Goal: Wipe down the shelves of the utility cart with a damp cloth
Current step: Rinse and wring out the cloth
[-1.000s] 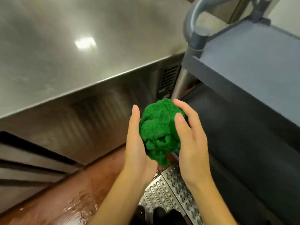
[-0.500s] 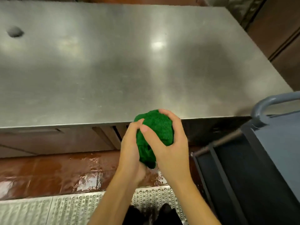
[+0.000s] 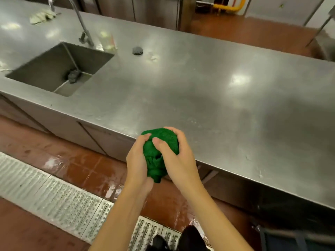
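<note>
Both my hands are on the cloth [image 3: 160,153]. Left hand [image 3: 137,165] cups it from the left, right hand [image 3: 178,160] wraps over the top, fingers [image 3: 159,144] of both curled tight round the bunched green wad. The cloth is in the air right at the table [image 3: 217,87] near edge, lower half over the wet floor [image 3: 81,165]. Wide open steel runs right of and behind the hands. A sink [image 3: 94,57] is set in the table far left, well apart, with a dark lump [image 3: 73,76] at its bottom. A faucet [image 3: 79,20] arches over it. A grate [image 3: 54,192] runs along the floor.
</note>
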Tool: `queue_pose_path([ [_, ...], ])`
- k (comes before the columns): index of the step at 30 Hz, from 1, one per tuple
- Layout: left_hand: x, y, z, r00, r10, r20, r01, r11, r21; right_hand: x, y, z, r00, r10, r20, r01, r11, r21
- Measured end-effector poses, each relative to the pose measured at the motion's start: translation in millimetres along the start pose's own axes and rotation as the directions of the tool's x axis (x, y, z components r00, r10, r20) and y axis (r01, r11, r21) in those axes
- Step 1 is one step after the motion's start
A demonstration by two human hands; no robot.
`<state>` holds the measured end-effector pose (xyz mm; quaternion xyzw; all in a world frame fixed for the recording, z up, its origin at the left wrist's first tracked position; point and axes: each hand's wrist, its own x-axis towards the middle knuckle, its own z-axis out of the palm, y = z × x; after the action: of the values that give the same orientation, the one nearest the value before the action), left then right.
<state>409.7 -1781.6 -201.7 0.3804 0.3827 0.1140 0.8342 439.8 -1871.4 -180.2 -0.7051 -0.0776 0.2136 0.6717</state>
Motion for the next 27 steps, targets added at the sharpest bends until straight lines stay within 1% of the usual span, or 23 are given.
queue_pose_path([
  [2, 18.3, 23.1, -20.1, 0.999, 0.021, -0.042, -0.022, 0.999, -0.033, 15.8, -3.1, 22.3, 0.994, 0.002, 0.108, 0.008, 0.996, -0.094],
  [5, 47.6, 56.9, -50.6, 0.995, 0.04, -0.094, -0.045, 0.998, -0.049, 40.0, -6.3, 54.1, 0.962, -0.015, 0.273, 0.056, 0.988, -0.142],
  [8, 78.6, 89.0, -76.6, 0.989, 0.062, -0.137, -0.07, 0.996, -0.057, 68.1, -9.3, 88.6, 0.895, -0.059, 0.443, 0.171, 0.961, -0.218],
  [11, 113.2, 124.9, -96.4, 0.984, 0.07, -0.167, -0.08, 0.995, -0.055, 108.8, -14.5, 123.2, 0.837, -0.052, 0.545, 0.23, 0.937, -0.262],
  [14, 153.4, 163.4, -109.2, 0.971, 0.087, -0.223, -0.092, 0.996, -0.016, 161.1, -19.8, 157.0, 0.801, -0.008, 0.598, 0.26, 0.905, -0.337],
  [16, 180.6, 191.2, -110.1, 0.957, 0.096, -0.275, -0.101, 0.995, -0.005, 196.5, -26.3, 178.6, 0.77, 0.004, 0.639, 0.32, 0.863, -0.391],
  [19, 219.0, 233.9, -104.2, 0.924, 0.101, -0.367, -0.095, 0.995, 0.034, 240.0, -36.8, 210.8, 0.732, -0.071, 0.678, 0.493, 0.741, -0.455],
  [21, 242.5, 259.5, -100.6, 0.917, 0.133, -0.375, -0.113, 0.991, 0.075, 266.3, -42.6, 234.0, 0.705, -0.167, 0.69, 0.612, 0.634, -0.472],
  [22, 253.5, 270.9, -99.1, 0.916, 0.155, -0.371, -0.128, 0.987, 0.096, 280.0, -45.7, 245.7, 0.694, -0.197, 0.693, 0.646, 0.596, -0.477],
  [23, 263.0, 282.1, -96.6, 0.911, 0.175, -0.374, -0.138, 0.983, 0.122, 294.6, -47.9, 257.1, 0.694, -0.211, 0.688, 0.656, 0.581, -0.483],
  [25, 280.7, 302.5, -95.3, 0.874, 0.228, -0.43, -0.155, 0.968, 0.198, 324.3, -48.7, 277.6, 0.715, -0.237, 0.657, 0.644, 0.588, -0.489],
  [27, 301.5, 321.2, -98.6, 0.858, 0.292, -0.423, -0.175, 0.94, 0.294, 353.3, -47.0, 297.4, 0.74, -0.277, 0.613, 0.634, 0.589, -0.501],
])
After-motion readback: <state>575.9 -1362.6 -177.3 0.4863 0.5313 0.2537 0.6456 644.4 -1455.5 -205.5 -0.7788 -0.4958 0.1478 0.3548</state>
